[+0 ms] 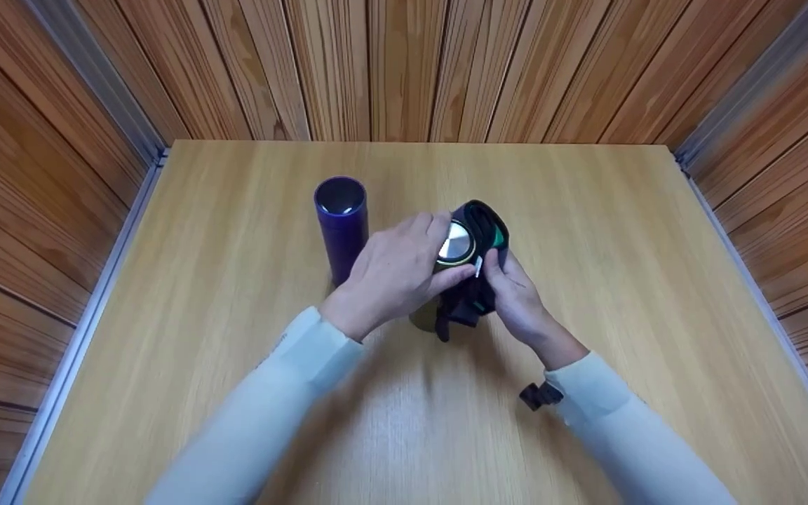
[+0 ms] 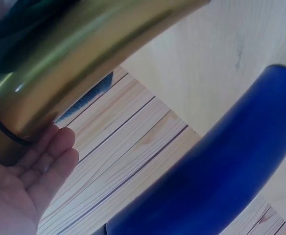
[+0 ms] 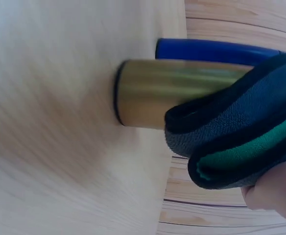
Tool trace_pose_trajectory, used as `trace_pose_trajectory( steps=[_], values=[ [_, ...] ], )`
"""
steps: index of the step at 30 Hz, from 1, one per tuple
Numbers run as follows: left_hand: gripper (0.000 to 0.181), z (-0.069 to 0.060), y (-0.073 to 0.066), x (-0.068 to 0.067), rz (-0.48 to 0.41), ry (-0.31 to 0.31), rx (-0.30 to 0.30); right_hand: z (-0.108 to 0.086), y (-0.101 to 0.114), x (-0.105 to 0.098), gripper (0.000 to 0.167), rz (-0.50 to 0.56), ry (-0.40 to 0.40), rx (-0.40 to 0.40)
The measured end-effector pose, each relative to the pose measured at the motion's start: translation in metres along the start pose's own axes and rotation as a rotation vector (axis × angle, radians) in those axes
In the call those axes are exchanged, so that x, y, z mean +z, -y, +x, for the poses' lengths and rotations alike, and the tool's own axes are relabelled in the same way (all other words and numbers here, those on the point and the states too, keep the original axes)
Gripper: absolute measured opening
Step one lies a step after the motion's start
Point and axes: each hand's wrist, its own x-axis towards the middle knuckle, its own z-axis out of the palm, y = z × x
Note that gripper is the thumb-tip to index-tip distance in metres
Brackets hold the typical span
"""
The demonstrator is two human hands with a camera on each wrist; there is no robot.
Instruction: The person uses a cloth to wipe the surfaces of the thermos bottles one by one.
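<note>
Gold bottle (image 2: 84, 63) with silver-topped lid (image 1: 457, 242) stands upright between the hands, on the wood-grain table (image 1: 200, 315). Left hand (image 1: 397, 270) grasps its top end, fingers curled round. Right hand (image 1: 516, 294) grips a folded dark cloth (image 3: 221, 125), green inside, against the bottle's side. Blue-purple bottle (image 1: 343, 245) stands upright just left of the left hand. Wood-panel wall (image 1: 404, 70) beyond both hands.

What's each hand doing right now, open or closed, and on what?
Left hand: closed, gripping the gold bottle near its top.
Right hand: closed, holding the folded dark cloth.
</note>
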Motion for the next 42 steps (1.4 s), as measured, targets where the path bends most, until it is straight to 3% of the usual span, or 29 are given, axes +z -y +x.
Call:
trace_pose_trajectory(
  steps=[6, 9, 15, 20, 26, 30, 33, 38, 42],
  values=[
    [0.080, 0.001, 0.001, -0.001, 0.020, -0.005, 0.008, 0.017, 0.007, -0.010, 0.069, 0.156, 0.121, 0.100],
    [0.079, 0.001, 0.001, 0.000, 0.024, -0.001, 0.010, 0.024, 0.007, -0.014, 0.070, 0.210, 0.135, 0.166],
    [0.082, 0.002, 0.001, -0.001, 0.005, 0.035, 0.001, 0.033, -0.001, -0.012, 0.060, 0.233, 0.027, 0.253],
    [0.080, 0.001, 0.002, -0.001, 0.003, 0.032, 0.003, 0.035, -0.008, -0.002, 0.051, 0.226, -0.097, 0.260],
    [0.078, 0.002, 0.002, -0.001, 0.032, 0.017, 0.009, 0.031, -0.014, 0.004, 0.043, 0.322, -0.137, 0.229],
    [0.078, 0.003, 0.001, -0.001, 0.034, 0.014, 0.009, 0.025, -0.012, 0.002, 0.044, 0.376, -0.098, 0.101],
    [0.078, 0.003, 0.001, -0.001, 0.036, 0.006, 0.008, 0.023, -0.007, -0.002, 0.051, 0.386, -0.027, 0.061],
    [0.081, 0.003, 0.001, 0.000, 0.045, 0.007, 0.010, 0.029, 0.001, -0.013, 0.059, 0.349, 0.062, 0.178],
    [0.082, 0.002, 0.001, 0.000, 0.040, 0.012, 0.011, 0.037, 0.003, -0.018, 0.051, 0.312, 0.089, 0.287]
  ],
)
